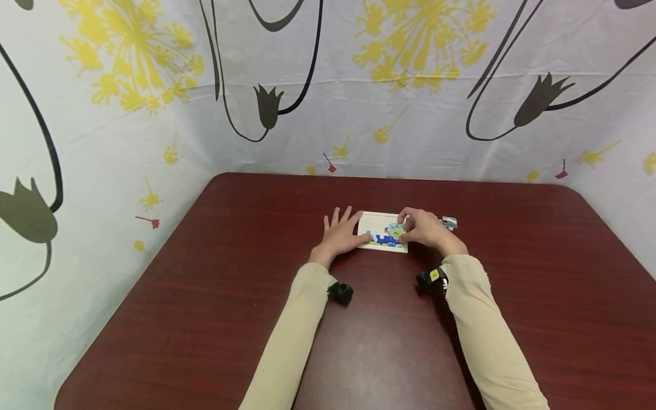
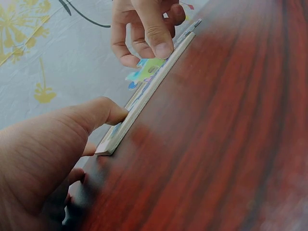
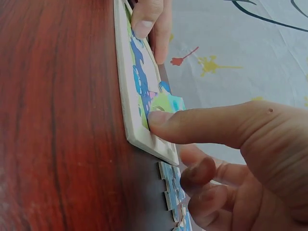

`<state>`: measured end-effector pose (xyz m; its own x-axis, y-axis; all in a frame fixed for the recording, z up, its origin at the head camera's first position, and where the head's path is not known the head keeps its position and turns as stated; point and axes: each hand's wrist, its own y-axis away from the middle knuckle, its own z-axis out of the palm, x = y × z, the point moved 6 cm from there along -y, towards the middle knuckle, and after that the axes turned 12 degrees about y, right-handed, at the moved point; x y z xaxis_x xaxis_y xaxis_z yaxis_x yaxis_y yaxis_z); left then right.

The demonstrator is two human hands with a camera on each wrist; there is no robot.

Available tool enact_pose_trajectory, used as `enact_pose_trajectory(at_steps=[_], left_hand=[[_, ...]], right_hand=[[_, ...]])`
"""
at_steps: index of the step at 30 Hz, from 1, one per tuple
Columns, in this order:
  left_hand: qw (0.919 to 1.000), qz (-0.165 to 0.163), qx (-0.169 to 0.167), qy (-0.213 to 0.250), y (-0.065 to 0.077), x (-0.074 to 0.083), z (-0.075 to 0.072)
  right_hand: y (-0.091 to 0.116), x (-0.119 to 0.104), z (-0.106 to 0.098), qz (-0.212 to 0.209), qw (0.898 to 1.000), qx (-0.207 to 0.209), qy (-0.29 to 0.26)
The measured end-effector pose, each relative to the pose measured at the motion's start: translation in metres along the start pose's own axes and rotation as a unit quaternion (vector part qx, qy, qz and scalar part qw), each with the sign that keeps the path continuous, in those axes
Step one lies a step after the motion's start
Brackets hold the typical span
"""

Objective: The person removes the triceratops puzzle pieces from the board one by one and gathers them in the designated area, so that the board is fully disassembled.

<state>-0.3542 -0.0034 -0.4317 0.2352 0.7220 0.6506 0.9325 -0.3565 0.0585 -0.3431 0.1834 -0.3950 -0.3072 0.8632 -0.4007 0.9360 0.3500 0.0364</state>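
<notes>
A white-framed jigsaw puzzle board (image 1: 372, 220) lies on the table between the hands. Along its near side runs a row of fitted blue and green pieces (image 1: 384, 240); the upper left part shows bare backing. My left hand (image 1: 339, 235) rests at the board's left edge with fingers spread, its thumb pressing on the lower left corner. At the board's right side, my right hand (image 1: 429, 229) pinches a green and light-blue puzzle piece (image 2: 148, 70) between thumb and fingers. In the right wrist view this piece (image 3: 168, 102) stands tilted up above the board, beside the fitted row.
Loose puzzle pieces (image 3: 170, 185) lie just past the board's right end, partly hidden by the right hand in the head view. The dark red wooden table (image 1: 230, 273) extends all around. A patterned cloth (image 1: 307, 102) hangs behind its far edge.
</notes>
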Motion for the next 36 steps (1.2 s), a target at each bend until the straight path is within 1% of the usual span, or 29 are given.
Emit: enact_pose_trajectory(at_steps=[6, 12, 17, 21, 25, 30, 32, 36], left_hand=[[1.0000, 0.002, 0.000, 0.002, 0.000, 0.000, 0.000], [1.0000, 0.000, 0.000, 0.000, -0.001, 0.000, 0.000], [1.0000, 0.002, 0.000, -0.001, -0.001, 0.001, 0.000], [1.0000, -0.002, 0.001, 0.004, 0.001, -0.001, 0.000], [1.0000, -0.007, 0.000, 0.006, 0.002, -0.002, 0.000], [1.0000, -0.001, -0.001, 0.008, 0.002, -0.001, 0.000], [1.0000, 0.001, 0.000, 0.008, 0.002, 0.000, 0.000], [1.0000, 0.003, 0.001, 0.008, 0.002, 0.000, -0.001]], right_hand=[[-0.001, 0.001, -0.001, 0.021, 1.000, 0.001, -0.005], [0.001, 0.003, -0.001, 0.034, 0.999, -0.002, -0.029], [0.001, 0.004, -0.001, 0.034, 0.999, 0.005, -0.035], [0.001, 0.005, 0.000, 0.030, 0.999, 0.007, -0.035], [0.003, 0.009, -0.003, 0.035, 0.998, 0.005, -0.050], [0.013, 0.025, -0.019, 0.037, 0.996, 0.026, -0.077], [0.021, 0.036, -0.027, 0.037, 0.994, 0.034, -0.093], [0.041, 0.065, -0.040, 0.058, 0.990, 0.042, -0.124]])
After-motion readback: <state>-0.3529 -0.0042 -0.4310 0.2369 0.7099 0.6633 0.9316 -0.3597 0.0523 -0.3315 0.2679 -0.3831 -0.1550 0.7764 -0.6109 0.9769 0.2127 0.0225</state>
